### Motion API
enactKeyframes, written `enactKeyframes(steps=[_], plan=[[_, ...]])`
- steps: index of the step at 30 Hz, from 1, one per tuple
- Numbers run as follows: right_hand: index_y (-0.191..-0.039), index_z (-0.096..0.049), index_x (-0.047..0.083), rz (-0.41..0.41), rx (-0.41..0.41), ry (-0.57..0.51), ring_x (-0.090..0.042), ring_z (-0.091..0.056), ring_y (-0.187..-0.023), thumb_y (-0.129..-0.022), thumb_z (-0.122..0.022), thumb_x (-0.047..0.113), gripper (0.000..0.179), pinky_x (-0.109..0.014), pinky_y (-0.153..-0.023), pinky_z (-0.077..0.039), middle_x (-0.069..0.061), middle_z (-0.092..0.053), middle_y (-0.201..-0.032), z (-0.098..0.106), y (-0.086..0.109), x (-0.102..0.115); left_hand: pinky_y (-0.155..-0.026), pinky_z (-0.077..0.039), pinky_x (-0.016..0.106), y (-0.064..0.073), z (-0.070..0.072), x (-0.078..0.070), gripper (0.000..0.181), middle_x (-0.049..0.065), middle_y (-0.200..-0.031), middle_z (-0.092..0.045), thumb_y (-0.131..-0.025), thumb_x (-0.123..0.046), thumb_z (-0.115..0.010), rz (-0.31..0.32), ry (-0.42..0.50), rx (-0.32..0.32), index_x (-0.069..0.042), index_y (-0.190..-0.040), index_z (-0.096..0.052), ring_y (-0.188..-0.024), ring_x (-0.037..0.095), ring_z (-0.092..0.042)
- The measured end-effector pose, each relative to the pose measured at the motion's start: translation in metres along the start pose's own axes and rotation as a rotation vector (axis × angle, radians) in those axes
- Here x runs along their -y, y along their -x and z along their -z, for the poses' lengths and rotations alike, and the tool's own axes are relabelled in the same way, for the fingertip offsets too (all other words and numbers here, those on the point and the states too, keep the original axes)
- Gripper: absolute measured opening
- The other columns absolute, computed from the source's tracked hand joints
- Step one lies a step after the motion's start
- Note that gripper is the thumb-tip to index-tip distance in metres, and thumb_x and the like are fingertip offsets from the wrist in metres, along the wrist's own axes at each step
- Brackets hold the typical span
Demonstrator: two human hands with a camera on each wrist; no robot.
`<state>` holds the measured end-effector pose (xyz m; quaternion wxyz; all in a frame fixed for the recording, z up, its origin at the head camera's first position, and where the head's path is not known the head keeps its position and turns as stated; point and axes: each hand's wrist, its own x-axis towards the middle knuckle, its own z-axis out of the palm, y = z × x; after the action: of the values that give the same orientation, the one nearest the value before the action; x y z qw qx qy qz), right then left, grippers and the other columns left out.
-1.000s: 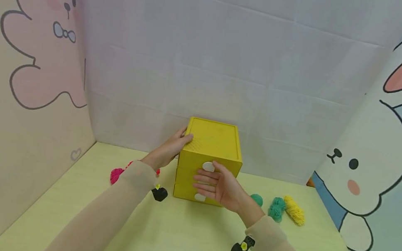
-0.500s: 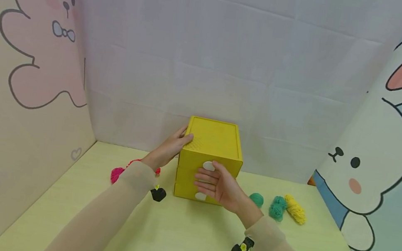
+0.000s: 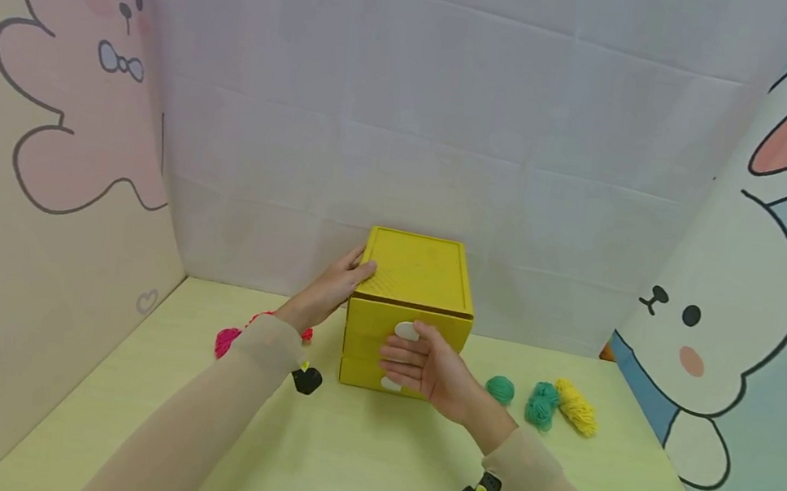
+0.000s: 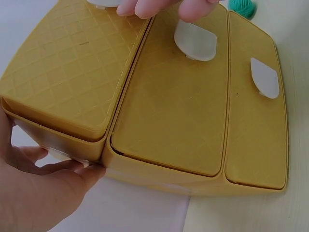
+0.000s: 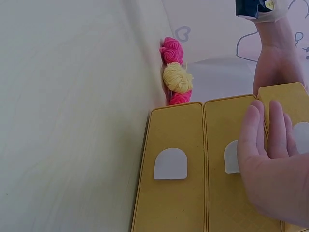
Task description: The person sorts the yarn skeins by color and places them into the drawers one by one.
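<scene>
A yellow cabinet (image 3: 420, 269) with three stacked drawers and white handles stands against the back wall. Its top drawer (image 4: 72, 67) juts slightly out of its frame. My left hand (image 3: 329, 291) holds the cabinet's upper left side, thumb over the top edge and fingers along the side. In front of the drawers is my right hand (image 3: 440, 374), thumb and index finger around the top drawer handle (image 5: 301, 135). Its other fingers extend across the front, partly covering the middle drawer handle (image 4: 195, 41). The bottom drawer handle (image 5: 171, 163) is uncovered in the right wrist view.
Right of the cabinet lie a green yarn ball (image 3: 499, 390), a teal yarn skein (image 3: 542, 405) and a yellow one (image 3: 575, 407). On the left are pink yarn (image 5: 172, 50) and cream yarn (image 5: 177, 77). A white cloth wall (image 3: 438, 120) rises behind the cabinet.
The top drawer has come slightly forward, and a dark gap shows under the cabinet's top edge. My right hand has shifted a little down and toward me; my left hand keeps its place.
</scene>
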<state>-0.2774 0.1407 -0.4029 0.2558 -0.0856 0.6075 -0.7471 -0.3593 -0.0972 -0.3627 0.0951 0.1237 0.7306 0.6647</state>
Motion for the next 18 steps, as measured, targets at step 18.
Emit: enactKeyframes(steps=[18], plan=[[-0.15,-0.05,-0.012,0.029,0.031,0.047,-0.031,-0.066,-0.131,-0.111,-0.045,0.056,0.079,-0.038,-0.111,-0.052,-0.026,-0.061,-0.146,-0.007,0.022,-0.01,-0.128,-0.028,0.054,0.005,-0.002,-0.004,0.07,0.011,-0.177,-0.019,-0.115,-0.038,-0.047,-0.005,-0.009,0.002,-0.026,-0.173,-0.01,-0.157,0.034,-0.034]])
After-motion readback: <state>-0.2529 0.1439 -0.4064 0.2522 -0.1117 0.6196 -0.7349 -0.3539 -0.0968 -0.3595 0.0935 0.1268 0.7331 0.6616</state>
